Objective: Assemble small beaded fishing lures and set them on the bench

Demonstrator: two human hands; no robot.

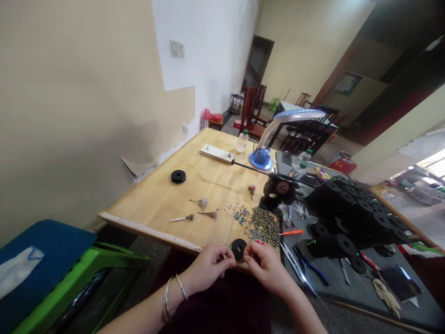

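Observation:
My left hand [214, 265], with two bangles at the wrist, is closed in a pinch at the table's front edge; what it grips is too small to make out. Just to its right, my right hand [264, 265] also pinches something I cannot make out. A black round spool [239, 249] with a centre hole lies between and behind the fingertips. Something red shows behind my right fingers. Beyond the hands, a heap of black-and-yellow striped small pieces [266, 225] and scattered coloured beads [241, 215] lie on the wooden table [156, 204].
Small brushes [208, 214] and another black spool [178, 176] lie left. A blue lamp [260, 158] and a black winding device [278, 191] stand farther back. Black rolls [330, 199], blue-handled pliers [311, 265] and an orange-handled tool [292, 232] are right. A stool [45, 250] stands left.

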